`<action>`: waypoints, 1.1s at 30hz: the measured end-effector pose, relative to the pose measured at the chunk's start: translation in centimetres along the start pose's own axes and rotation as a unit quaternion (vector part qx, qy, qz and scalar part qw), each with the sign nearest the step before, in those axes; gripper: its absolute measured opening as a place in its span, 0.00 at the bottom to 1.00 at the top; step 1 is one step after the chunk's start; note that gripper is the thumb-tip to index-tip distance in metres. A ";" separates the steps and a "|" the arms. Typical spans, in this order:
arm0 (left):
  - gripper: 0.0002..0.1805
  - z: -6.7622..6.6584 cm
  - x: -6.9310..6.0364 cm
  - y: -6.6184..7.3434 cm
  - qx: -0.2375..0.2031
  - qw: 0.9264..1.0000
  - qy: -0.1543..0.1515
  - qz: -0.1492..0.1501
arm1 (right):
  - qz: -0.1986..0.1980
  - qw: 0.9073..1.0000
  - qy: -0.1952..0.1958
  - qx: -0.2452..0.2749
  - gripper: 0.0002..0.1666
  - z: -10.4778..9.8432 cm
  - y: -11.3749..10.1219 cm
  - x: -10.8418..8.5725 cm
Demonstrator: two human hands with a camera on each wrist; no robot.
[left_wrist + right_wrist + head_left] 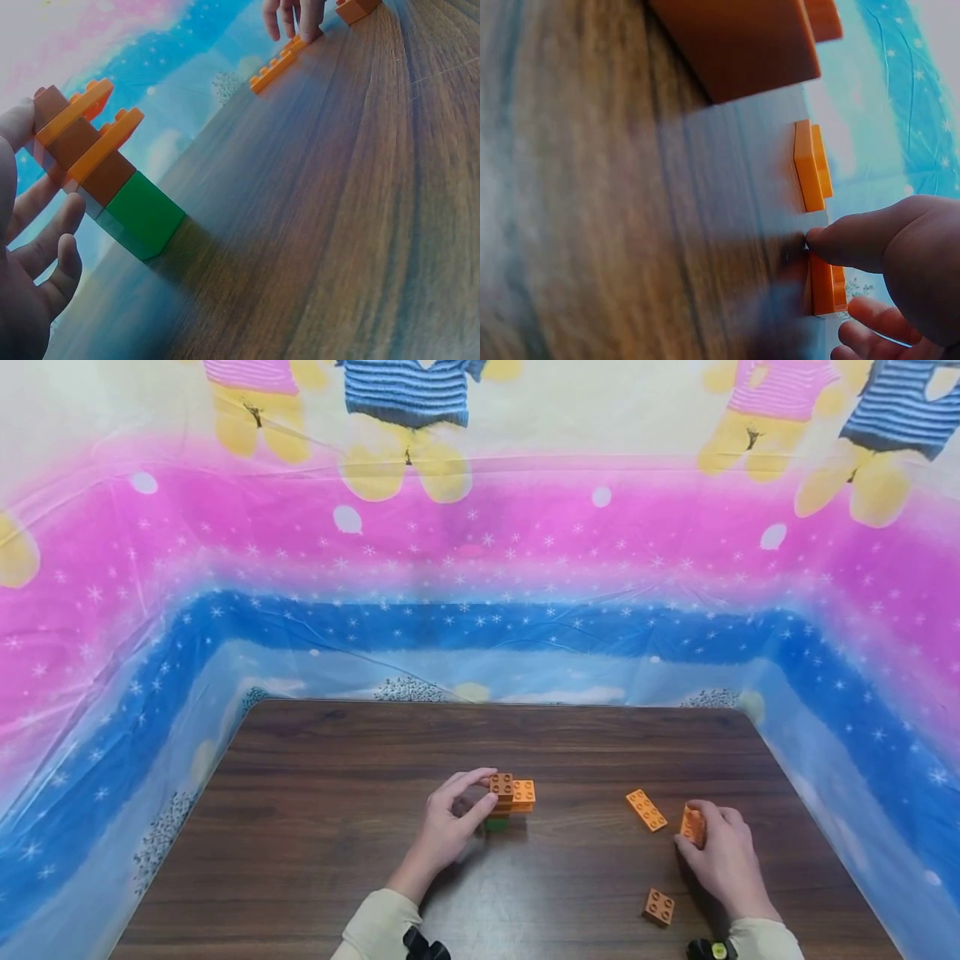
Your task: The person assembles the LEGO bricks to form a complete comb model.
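A stack stands upright on the table: a green block at the bottom, brown blocks and two thin orange plates above that jut to one side, and a brown block on top. The left hand holds the top of the stack between thumb and fingers. At the right, the right hand pinches an orange plate between thumb and fingers, low at the table; in the right wrist view the thumb touches one end of this orange plate.
Another orange plate lies flat just left of the right hand. A loose brown block sits nearer the front edge. The wooden table is backed by a patterned cloth.
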State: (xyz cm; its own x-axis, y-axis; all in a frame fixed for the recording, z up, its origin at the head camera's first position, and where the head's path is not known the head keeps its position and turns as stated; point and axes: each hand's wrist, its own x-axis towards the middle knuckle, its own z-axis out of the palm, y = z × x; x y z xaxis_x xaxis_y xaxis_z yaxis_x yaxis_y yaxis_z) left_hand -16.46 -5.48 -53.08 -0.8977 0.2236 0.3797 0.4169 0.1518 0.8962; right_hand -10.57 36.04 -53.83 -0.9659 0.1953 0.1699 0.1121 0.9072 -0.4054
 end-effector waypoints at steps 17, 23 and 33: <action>0.20 0.0 -0.1 0.1 -0.003 1.000 -0.004 -0.013 | 0.075 0.997 -0.028 -0.018 0.46 0.0 0.7 0.6; 0.19 0.0 -0.1 -0.1 -0.002 1.000 -0.001 -0.010 | 0.065 0.996 -0.045 -0.044 0.47 -0.1 0.8 0.9; 0.20 0.1 -0.1 -0.1 -0.006 1.000 0.002 -0.002 | 0.074 0.995 -0.050 -0.034 0.34 -0.1 0.4 1.0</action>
State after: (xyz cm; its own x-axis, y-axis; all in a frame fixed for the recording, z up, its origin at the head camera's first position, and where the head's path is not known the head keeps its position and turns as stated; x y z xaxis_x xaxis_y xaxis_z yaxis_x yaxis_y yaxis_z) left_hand -16.43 -5.45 -53.20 -0.8995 0.2197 0.3778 0.4125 0.1412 0.8999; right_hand -11.46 36.59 -53.74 -0.9557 0.2935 0.0212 0.2670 0.8953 -0.3565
